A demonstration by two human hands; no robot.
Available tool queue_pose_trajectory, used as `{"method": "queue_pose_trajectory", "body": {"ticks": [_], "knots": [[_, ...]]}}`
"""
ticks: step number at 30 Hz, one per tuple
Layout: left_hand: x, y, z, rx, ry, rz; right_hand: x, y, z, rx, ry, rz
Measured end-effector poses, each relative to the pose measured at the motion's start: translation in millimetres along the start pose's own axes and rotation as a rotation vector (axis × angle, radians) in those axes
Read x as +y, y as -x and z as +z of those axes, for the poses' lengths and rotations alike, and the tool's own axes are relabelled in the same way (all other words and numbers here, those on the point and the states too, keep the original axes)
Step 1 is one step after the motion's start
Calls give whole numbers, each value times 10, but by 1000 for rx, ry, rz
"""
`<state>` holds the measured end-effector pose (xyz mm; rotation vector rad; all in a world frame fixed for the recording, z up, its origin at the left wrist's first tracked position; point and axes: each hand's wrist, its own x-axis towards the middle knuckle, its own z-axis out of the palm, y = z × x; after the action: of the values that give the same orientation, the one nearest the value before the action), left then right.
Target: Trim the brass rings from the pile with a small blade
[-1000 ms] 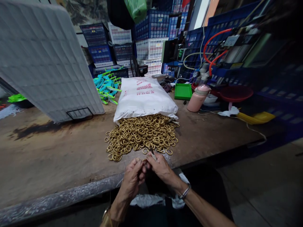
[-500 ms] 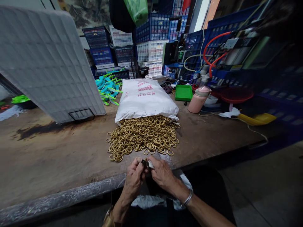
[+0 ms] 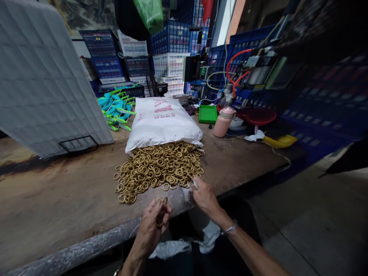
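- Your left hand [image 3: 152, 222] pinches a few gold rings [image 3: 160, 224] between thumb and fingers, just over the front edge of the bench [image 3: 86, 199]; half a second ago it met your other hand there.
- Your right hand [image 3: 205, 197] has parted from it and reached forward to the near right edge of the pile, its fingers closed around a pale tool [image 3: 196, 184]. You cannot tell whether its fingertips touch a ring; the tool's dark end, plain to see earlier, is now hard to make out.
- Ahead of both hands, the ring pile [image 3: 156, 166] lies spread on the bench, spilling from under the near edge of the white sack [image 3: 165, 124], much as before.
- Left of the sack sit the turquoise and lime pieces [image 3: 115, 107]; right of it, the green tray [image 3: 207, 115] and pink bottle [image 3: 222, 123], unmoved.
- Your view has swung right, so the bench things and the stacked crates [image 3: 171, 63] behind appear further left.
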<state>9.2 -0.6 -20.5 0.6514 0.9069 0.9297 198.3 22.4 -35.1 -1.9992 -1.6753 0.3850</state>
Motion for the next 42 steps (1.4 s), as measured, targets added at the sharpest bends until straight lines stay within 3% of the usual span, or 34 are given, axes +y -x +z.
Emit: {"method": "queue_pose_trajectory", "body": {"ticks": [4, 7, 19, 27, 30, 34, 38, 42], "knots": [[-13, -16, -39, -10, 45, 21, 293, -78, -50, 63, 23, 55], [-21, -34, -67, -27, 51, 47, 379, -87, -69, 73, 87, 85], [19, -80, -94, -8, 159, -71, 97, -18, -60, -38, 212, 45], [1, -82, -112, -24, 243, -90, 161, -32, -32, -18, 142, 13], [-55, -89, -93, -34, 182, -73, 124, 1, 8, -36, 13, -5], [-132, -102, -43, 6, -49, 6, -124, 61, 62, -107, -311, -12], [-163, -102, -25, 78, -256, 182, -406, 138, 106, -297, -664, 80], [-156, -86, -59, 29, -326, 310, -511, 209, 172, -490, -939, 238]]}}
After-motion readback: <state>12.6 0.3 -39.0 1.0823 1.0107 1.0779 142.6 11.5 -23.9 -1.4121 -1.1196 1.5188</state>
